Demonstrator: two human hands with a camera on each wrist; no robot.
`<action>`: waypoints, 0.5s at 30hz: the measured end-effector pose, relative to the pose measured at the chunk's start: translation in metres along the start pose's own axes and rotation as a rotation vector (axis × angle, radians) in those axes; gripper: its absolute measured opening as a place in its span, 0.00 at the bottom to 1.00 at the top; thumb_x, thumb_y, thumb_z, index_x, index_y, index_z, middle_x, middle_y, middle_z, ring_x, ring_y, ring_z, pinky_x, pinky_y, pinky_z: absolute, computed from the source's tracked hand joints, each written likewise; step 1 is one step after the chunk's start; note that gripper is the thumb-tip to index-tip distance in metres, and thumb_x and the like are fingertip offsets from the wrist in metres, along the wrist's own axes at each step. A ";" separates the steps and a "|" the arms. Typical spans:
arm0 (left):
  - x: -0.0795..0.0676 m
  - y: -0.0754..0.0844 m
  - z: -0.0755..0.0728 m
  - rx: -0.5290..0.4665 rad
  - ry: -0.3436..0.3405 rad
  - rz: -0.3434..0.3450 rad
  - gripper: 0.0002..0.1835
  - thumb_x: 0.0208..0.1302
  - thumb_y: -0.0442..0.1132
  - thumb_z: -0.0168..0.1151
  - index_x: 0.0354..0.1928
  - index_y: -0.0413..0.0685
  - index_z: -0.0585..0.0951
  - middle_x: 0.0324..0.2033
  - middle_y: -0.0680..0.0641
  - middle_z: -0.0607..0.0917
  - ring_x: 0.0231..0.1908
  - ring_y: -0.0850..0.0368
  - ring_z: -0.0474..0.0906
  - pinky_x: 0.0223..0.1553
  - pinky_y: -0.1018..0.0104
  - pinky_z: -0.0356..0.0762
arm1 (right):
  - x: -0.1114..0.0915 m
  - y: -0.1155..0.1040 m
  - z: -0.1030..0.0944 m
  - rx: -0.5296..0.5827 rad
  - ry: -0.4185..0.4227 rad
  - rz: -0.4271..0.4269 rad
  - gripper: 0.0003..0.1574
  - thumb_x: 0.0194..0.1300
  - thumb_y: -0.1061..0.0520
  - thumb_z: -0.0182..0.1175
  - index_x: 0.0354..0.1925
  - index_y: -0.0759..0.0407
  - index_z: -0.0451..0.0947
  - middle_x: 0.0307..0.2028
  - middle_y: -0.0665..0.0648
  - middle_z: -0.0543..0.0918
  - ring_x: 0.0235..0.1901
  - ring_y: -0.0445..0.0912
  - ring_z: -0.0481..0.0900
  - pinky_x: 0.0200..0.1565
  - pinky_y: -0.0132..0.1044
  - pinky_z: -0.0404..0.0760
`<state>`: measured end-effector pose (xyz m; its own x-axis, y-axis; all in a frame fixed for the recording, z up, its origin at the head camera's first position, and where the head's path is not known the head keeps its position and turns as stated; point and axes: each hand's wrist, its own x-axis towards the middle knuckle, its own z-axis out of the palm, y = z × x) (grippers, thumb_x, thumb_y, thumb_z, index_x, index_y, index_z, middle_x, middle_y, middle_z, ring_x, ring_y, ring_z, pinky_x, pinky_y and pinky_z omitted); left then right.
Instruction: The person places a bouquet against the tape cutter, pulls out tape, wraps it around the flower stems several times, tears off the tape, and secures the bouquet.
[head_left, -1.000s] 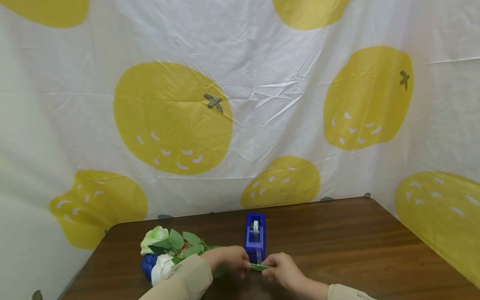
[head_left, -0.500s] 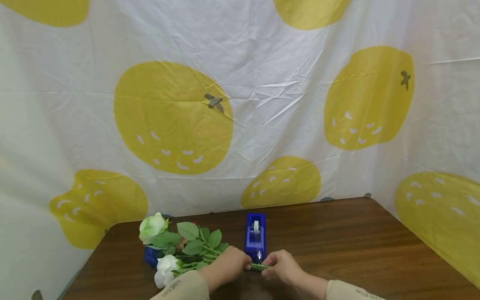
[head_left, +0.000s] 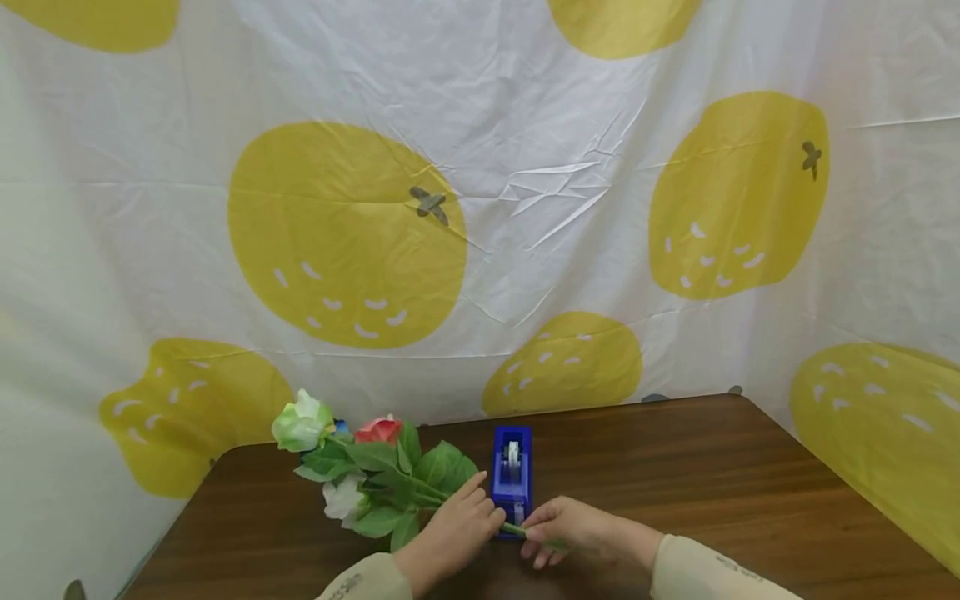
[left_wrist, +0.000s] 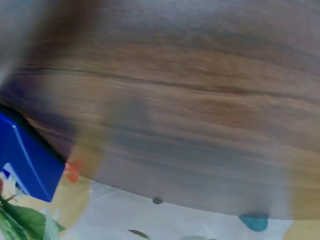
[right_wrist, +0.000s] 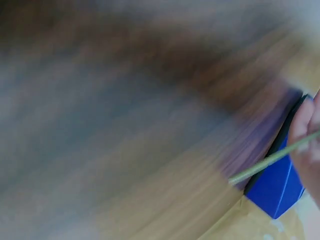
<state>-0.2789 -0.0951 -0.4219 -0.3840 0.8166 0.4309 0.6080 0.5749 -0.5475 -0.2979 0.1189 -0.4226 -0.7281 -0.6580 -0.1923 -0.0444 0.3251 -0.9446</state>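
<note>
My left hand holds a bunch of roses by their stems, its forefinger raised. Across the bunch are a greenish-white rose, a pinkish-red rose, a white rose and a mostly hidden blue rose behind leaves. To the right, my right hand pinches the lower stem, whose end also shows as a green stem in the right wrist view. Just behind both hands stands a blue tape dispenser; the stem passes over its front end.
The brown wooden table runs back to a white curtain printed with yellow fruit, which also lines the sides. The tape dispenser's blue body appears at the left wrist view's edge. Both wrist views are partly blurred.
The flower heads have swung up and away from me, so the red rose now shows. The left forefinger has lifted off the stems. The right hand's lower fingers have spread.
</note>
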 end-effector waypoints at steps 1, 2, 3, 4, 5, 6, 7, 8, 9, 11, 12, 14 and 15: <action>-0.001 -0.001 0.002 0.014 0.019 0.018 0.08 0.45 0.34 0.66 0.26 0.56 0.78 0.21 0.58 0.79 0.28 0.63 0.74 0.58 0.61 0.64 | 0.000 0.000 -0.002 0.015 -0.035 0.019 0.18 0.67 0.58 0.50 0.46 0.72 0.74 0.33 0.58 0.84 0.26 0.41 0.80 0.33 0.37 0.79; -0.001 -0.001 0.003 0.029 0.035 0.035 0.08 0.45 0.34 0.67 0.27 0.55 0.79 0.21 0.58 0.79 0.28 0.63 0.74 0.59 0.61 0.64 | 0.001 0.001 -0.004 0.032 -0.069 0.035 0.19 0.68 0.57 0.49 0.46 0.73 0.73 0.33 0.57 0.84 0.26 0.40 0.80 0.32 0.35 0.78; -0.002 -0.002 0.005 0.049 0.049 0.052 0.09 0.45 0.33 0.67 0.28 0.55 0.79 0.22 0.58 0.80 0.28 0.63 0.74 0.59 0.61 0.63 | 0.002 0.001 -0.005 0.047 -0.105 0.048 0.20 0.69 0.56 0.48 0.47 0.73 0.73 0.33 0.55 0.83 0.26 0.39 0.79 0.32 0.34 0.77; -0.002 -0.003 0.006 0.065 0.066 0.068 0.09 0.45 0.33 0.67 0.28 0.55 0.79 0.22 0.58 0.80 0.28 0.63 0.74 0.60 0.61 0.63 | 0.003 0.002 -0.007 0.060 -0.140 0.059 0.20 0.69 0.56 0.46 0.47 0.73 0.72 0.33 0.53 0.83 0.26 0.38 0.78 0.31 0.32 0.76; -0.002 -0.003 0.007 0.081 0.083 0.082 0.09 0.45 0.33 0.67 0.29 0.54 0.79 0.22 0.57 0.80 0.28 0.63 0.74 0.60 0.61 0.62 | 0.004 0.002 -0.007 0.074 -0.170 0.067 0.21 0.70 0.55 0.45 0.48 0.74 0.72 0.32 0.52 0.82 0.25 0.38 0.78 0.31 0.31 0.75; -0.003 -0.004 0.008 0.095 0.100 0.095 0.09 0.45 0.33 0.66 0.29 0.54 0.79 0.22 0.57 0.80 0.28 0.63 0.74 0.60 0.61 0.62 | 0.005 0.002 -0.008 0.087 -0.192 0.073 0.21 0.70 0.55 0.44 0.47 0.74 0.71 0.31 0.50 0.81 0.25 0.37 0.77 0.30 0.30 0.74; -0.003 -0.004 0.009 0.098 0.121 0.103 0.09 0.45 0.33 0.65 0.29 0.53 0.79 0.22 0.57 0.80 0.28 0.63 0.74 0.61 0.60 0.62 | 0.006 0.002 -0.007 0.102 -0.202 0.071 0.21 0.70 0.56 0.44 0.47 0.74 0.71 0.29 0.50 0.80 0.25 0.37 0.76 0.30 0.30 0.73; -0.003 -0.004 0.009 0.102 0.142 0.109 0.08 0.47 0.33 0.64 0.29 0.53 0.79 0.22 0.57 0.80 0.27 0.63 0.74 0.61 0.60 0.61 | 0.007 0.003 -0.006 0.118 -0.205 0.070 0.20 0.70 0.57 0.44 0.47 0.74 0.71 0.28 0.49 0.79 0.24 0.37 0.75 0.29 0.29 0.72; -0.003 -0.005 0.010 0.104 0.168 0.113 0.06 0.50 0.32 0.60 0.29 0.53 0.79 0.22 0.57 0.79 0.27 0.63 0.74 0.61 0.59 0.61 | 0.007 0.003 -0.005 0.133 -0.198 0.066 0.19 0.70 0.58 0.45 0.46 0.75 0.72 0.26 0.48 0.78 0.24 0.36 0.74 0.29 0.28 0.72; -0.003 -0.005 0.012 0.103 0.226 0.114 0.11 0.58 0.29 0.50 0.28 0.52 0.79 0.21 0.56 0.79 0.26 0.63 0.73 0.61 0.57 0.61 | 0.009 0.003 -0.002 0.156 -0.159 0.056 0.16 0.68 0.60 0.46 0.42 0.74 0.73 0.23 0.48 0.76 0.22 0.36 0.71 0.27 0.27 0.70; -0.002 -0.005 0.013 0.102 0.257 0.113 0.15 0.61 0.28 0.43 0.28 0.52 0.79 0.21 0.56 0.79 0.25 0.63 0.73 0.61 0.56 0.61 | 0.009 0.004 0.000 0.163 -0.131 0.050 0.15 0.67 0.61 0.47 0.40 0.74 0.73 0.22 0.47 0.74 0.21 0.35 0.70 0.27 0.26 0.69; -0.002 -0.005 0.015 0.105 0.316 0.110 0.24 0.65 0.26 0.32 0.27 0.51 0.79 0.20 0.56 0.78 0.24 0.63 0.72 0.60 0.54 0.62 | 0.009 0.004 0.004 0.173 -0.066 0.042 0.12 0.66 0.63 0.48 0.37 0.72 0.74 0.20 0.47 0.73 0.20 0.35 0.68 0.25 0.25 0.67; -0.001 -0.005 0.016 0.109 0.341 0.107 0.27 0.66 0.26 0.27 0.26 0.51 0.79 0.19 0.56 0.78 0.23 0.63 0.72 0.59 0.54 0.62 | 0.009 0.004 0.006 0.173 -0.035 0.036 0.11 0.66 0.64 0.48 0.36 0.72 0.75 0.19 0.47 0.73 0.19 0.35 0.68 0.24 0.24 0.67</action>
<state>-0.2923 -0.0982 -0.4307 -0.0575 0.8191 0.5708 0.5474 0.5040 -0.6681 -0.3008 0.1102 -0.4300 -0.7025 -0.6723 -0.2335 0.1020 0.2296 -0.9679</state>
